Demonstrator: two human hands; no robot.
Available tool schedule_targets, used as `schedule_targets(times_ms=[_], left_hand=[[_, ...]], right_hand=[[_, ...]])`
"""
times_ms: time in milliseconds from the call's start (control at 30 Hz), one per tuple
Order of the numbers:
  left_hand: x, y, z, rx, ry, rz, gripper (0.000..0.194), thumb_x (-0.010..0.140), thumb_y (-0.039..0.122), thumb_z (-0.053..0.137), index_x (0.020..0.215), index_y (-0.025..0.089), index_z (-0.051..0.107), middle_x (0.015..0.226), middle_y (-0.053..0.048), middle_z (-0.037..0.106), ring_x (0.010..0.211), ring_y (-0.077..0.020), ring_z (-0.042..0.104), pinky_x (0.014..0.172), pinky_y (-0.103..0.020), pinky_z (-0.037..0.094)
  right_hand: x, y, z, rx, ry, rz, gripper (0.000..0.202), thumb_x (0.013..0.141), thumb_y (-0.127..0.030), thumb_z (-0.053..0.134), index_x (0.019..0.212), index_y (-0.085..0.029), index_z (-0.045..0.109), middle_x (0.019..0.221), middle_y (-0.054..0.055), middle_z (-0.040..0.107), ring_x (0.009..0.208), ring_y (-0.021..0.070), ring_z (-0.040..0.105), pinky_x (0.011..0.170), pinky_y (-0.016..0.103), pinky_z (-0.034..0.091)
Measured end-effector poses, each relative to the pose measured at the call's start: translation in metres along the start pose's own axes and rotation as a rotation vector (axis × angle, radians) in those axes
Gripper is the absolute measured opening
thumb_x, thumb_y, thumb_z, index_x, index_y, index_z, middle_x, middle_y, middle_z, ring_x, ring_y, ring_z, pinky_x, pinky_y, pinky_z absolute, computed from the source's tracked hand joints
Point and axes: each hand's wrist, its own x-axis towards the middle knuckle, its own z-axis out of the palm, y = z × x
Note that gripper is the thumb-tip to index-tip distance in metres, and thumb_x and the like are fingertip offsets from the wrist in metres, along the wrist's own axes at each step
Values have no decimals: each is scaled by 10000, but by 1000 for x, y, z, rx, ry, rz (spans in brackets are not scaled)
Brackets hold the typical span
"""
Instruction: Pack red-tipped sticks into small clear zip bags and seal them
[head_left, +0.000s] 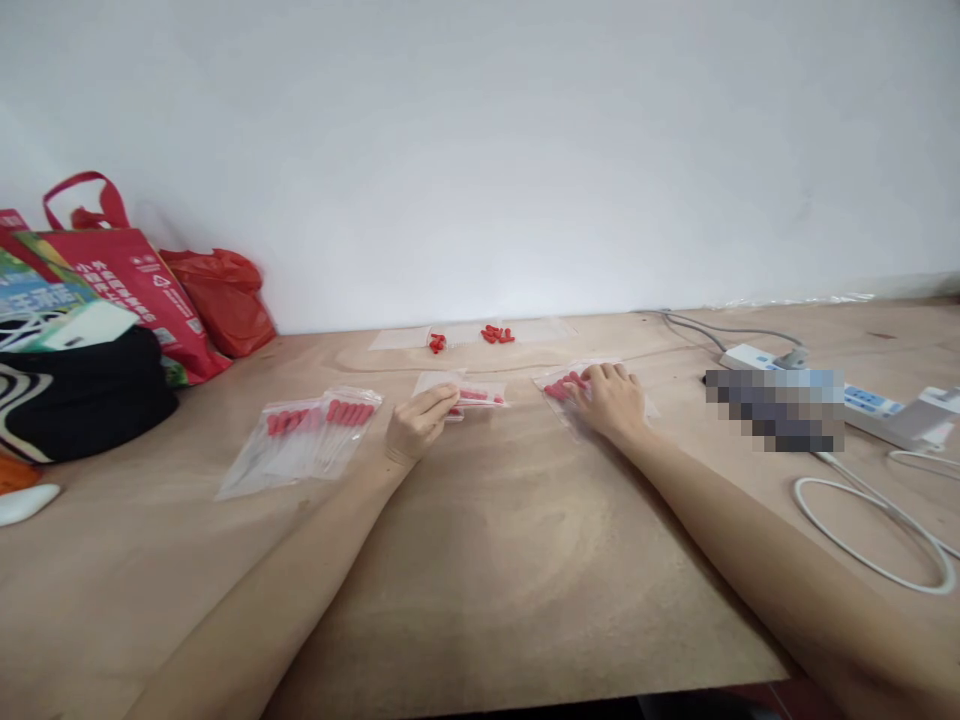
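My left hand (416,425) is closed, with fingers and thumb pinching a clear zip bag (480,395) that holds a row of red pieces. Another bag edge shows just under it. On the right, my right hand (615,400) has its fingers curled down over a second clear bag of red pieces (561,388); part of that bag is hidden beneath the palm. Left of my left hand lie overlapping clear bags (292,455) of red-topped items with thin pale stems. Further back, loose red pieces (497,335) and a small red cluster (437,343) lie near flat clear bags.
At the left stand a red carrier bag (142,290), a red plastic bag (225,300) and a black pouch (97,400). A white power strip (874,405), a blurred-out object (780,410) and a looped white cable (874,585) lie right. A wall rises behind the table.
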Motion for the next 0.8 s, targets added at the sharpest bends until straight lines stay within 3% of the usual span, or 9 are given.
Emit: schedule_targets(times_ms=[133,267,333,500,667,800], left_hand=[[-8,-17,-9,64,53,-135,178,818,128,437,875,175,599,907,-48,633,849,-133,604,768,-245,507],[-11,-30,-20,159,229,-325,109,802,177,479,750,160,573,825,-52,624,790,-137,594,701,-248,502],[-13,-36,-24,205,243,-388,128,806,201,468,724,158,557,826,-59,621,796,-145,590,701,-256,493],[-25,-42,-31,271,38,-435,193,816,199,395,712,164,553,880,-66,630,827,-151,592,722,-249,463],[-31,-27,-38,295,-236,-428,173,782,202,418,701,186,571,863,-9,647,743,-143,605,604,-223,443],[-27,-12,-37,199,-333,-458,171,722,258,489,851,184,571,930,-31,623,901,-193,568,786,-297,439]], right_hand=[[4,11,3,23,-198,291,533,708,-622,424,902,-137,532,878,132,582,885,268,478,714,355,307],[10,11,2,36,-337,363,671,587,-705,473,937,-136,533,960,159,565,928,291,485,729,373,322],[12,9,0,40,-395,374,657,566,-714,477,899,-152,550,950,149,572,930,295,492,734,381,325],[16,7,-8,70,-503,412,552,576,-707,458,754,-195,563,820,79,607,857,261,529,745,389,324],[19,4,-14,38,-551,404,504,589,-687,457,621,-194,554,716,63,605,804,247,544,759,398,315],[21,4,-11,100,-588,422,418,578,-613,526,607,-196,546,643,35,589,723,205,558,689,330,349]])
